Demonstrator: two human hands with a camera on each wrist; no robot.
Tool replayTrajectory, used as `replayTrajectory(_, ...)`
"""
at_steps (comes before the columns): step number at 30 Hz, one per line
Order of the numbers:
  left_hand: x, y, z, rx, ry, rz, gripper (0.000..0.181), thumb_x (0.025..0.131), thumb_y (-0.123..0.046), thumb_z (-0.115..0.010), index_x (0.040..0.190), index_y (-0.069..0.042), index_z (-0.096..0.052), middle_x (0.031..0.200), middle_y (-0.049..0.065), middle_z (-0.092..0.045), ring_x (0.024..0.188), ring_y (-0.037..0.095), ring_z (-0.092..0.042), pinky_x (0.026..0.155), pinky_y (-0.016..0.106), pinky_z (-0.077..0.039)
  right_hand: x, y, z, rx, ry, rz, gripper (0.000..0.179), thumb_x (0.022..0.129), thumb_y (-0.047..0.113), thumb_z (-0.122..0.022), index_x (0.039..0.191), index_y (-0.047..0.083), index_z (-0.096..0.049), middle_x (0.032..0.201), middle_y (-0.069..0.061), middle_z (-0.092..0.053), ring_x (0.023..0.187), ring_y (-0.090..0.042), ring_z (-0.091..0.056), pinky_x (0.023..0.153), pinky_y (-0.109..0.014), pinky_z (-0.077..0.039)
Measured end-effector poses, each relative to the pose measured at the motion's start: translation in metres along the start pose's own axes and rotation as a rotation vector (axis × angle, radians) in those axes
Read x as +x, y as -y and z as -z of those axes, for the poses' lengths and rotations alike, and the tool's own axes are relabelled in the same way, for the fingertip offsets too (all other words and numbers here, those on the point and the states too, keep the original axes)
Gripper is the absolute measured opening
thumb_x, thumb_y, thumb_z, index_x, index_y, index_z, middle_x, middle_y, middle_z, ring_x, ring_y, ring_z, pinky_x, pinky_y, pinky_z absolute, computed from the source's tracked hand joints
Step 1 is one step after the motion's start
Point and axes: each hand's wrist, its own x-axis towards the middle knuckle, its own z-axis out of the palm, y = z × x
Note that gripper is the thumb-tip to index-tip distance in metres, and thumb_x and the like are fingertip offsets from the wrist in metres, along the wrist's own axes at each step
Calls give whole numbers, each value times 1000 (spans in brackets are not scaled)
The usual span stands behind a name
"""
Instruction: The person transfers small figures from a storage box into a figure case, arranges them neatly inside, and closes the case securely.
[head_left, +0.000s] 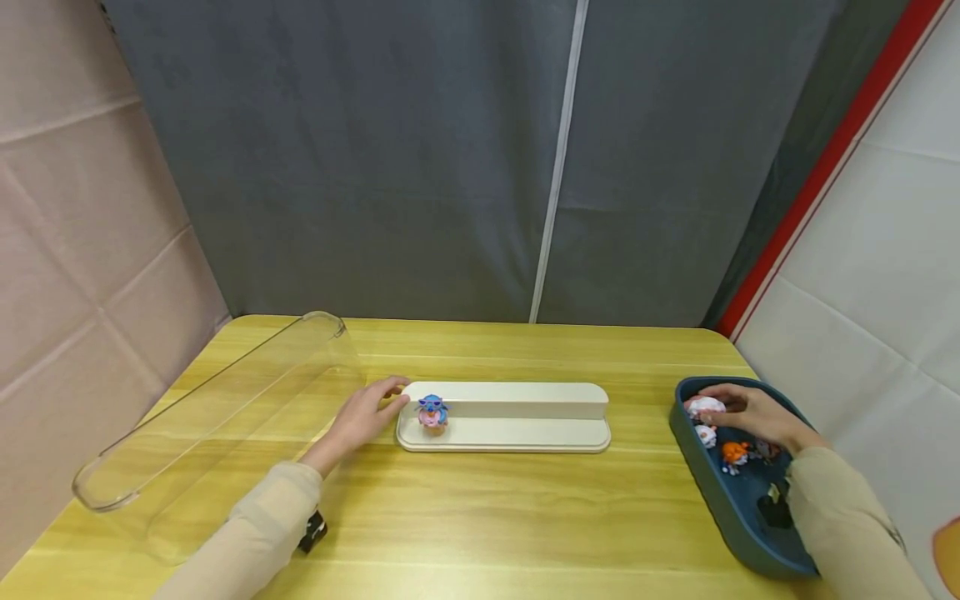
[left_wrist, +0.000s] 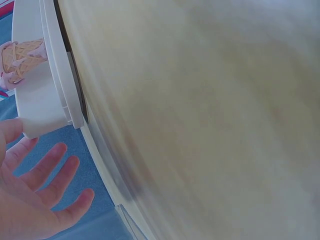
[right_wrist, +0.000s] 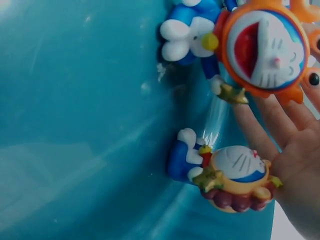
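In the head view a white two-step display stand [head_left: 525,433] lies mid-table. A blue and pink figurine [head_left: 432,414] with a cone-like base stands at its left end. My left hand [head_left: 367,412] is at that end, thumb and fingers spread loosely, fingertips right at the stand's edge. My right hand [head_left: 757,414] reaches into a dark blue tray [head_left: 712,492], thumb and fingers pinching a white and pink figurine [head_left: 705,407] at its far end. Below are a small white figurine [head_left: 706,436], an orange-hooded figurine [right_wrist: 265,55] and a brown-maned figurine [right_wrist: 235,175].
A long clear plastic cover [head_left: 225,417] lies slanted on the left of the table. A small black object [head_left: 312,532] shows beside my left sleeve. Another dark figurine [head_left: 775,506] lies in the tray's near part. A grey curtain [head_left: 375,167] hangs behind the table.
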Motion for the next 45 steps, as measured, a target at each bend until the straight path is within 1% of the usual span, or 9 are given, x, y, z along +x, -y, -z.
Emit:
replayTrajectory(4,0,0,0,5,-1,-2,31,89,-26,-53,116,-11,-55,107,14,-59,97,30,-54,80,49,-40,0,-1,0,-5,-9,1,47,86,25,-59,119,-6,-47,105,-16,-54,84,-18,-53,67,-30,-46)
replayTrajectory(11,0,1,1,7,-3,-9,30,89,-25,-53,116,-10,-55,106,15,-59,97,31,-54,80,49,-40,-1,4,2,-64,-68,-47,51,86,33,-57,120,-3,-48,99,-13,-56,84,-22,-51,69,-34,-44)
replayTrajectory(16,0,1,1,11,-6,-3,30,89,-25,-53,115,-10,-56,106,15,-59,97,31,-54,79,49,-40,-2,11,7,-93,-87,-61,54,86,35,-55,121,-5,-45,104,-19,-53,90,-28,-50,71,-37,-43)
replayTrajectory(20,1,1,2,14,-9,-1,30,89,-25,-53,115,-10,-56,106,15,-59,97,31,-54,80,49,-40,-1,15,10,-98,-100,-49,53,87,32,-55,121,-7,-44,106,-22,-52,91,-30,-49,71,-36,-43)
replayTrajectory(27,1,0,2,15,-10,-9,31,89,-24,-53,115,-8,-56,106,16,-59,97,32,-54,80,49,-40,-4,21,15,-108,-106,-18,51,88,29,-55,123,-6,-43,107,-21,-51,90,-27,-49,68,-33,-44)
replayTrajectory(31,1,0,1,17,-2,0,31,90,-25,-53,116,-9,-55,107,15,-59,97,31,-54,81,49,-39,-7,25,18,-116,-128,-8,50,87,28,-56,121,-6,-44,104,-18,-53,85,-20,-50,66,-28,-44)
replayTrajectory(37,2,1,1,31,0,-16,31,89,-23,-53,116,-8,-55,105,15,-59,97,31,-55,80,49,-39,-11,33,22,-119,-148,27,46,86,24,-58,118,-8,-46,98,-14,-55,76,-9,-49,62,-23,-45)
replayTrajectory(40,2,1,0,30,0,-19,31,89,-23,-53,116,-8,-55,105,15,-60,97,31,-55,80,49,-39,-13,36,23,-122,-158,20,46,86,25,-59,117,-7,-47,96,-12,-56,74,-9,-49,61,-23,-45)
replayTrajectory(45,2,1,1,29,1,-16,31,89,-24,-53,117,-8,-55,105,15,-59,97,31,-54,81,49,-39,-15,42,26,-133,-160,10,48,86,27,-58,118,-7,-46,99,-15,-54,76,-11,-49,62,-23,-44)
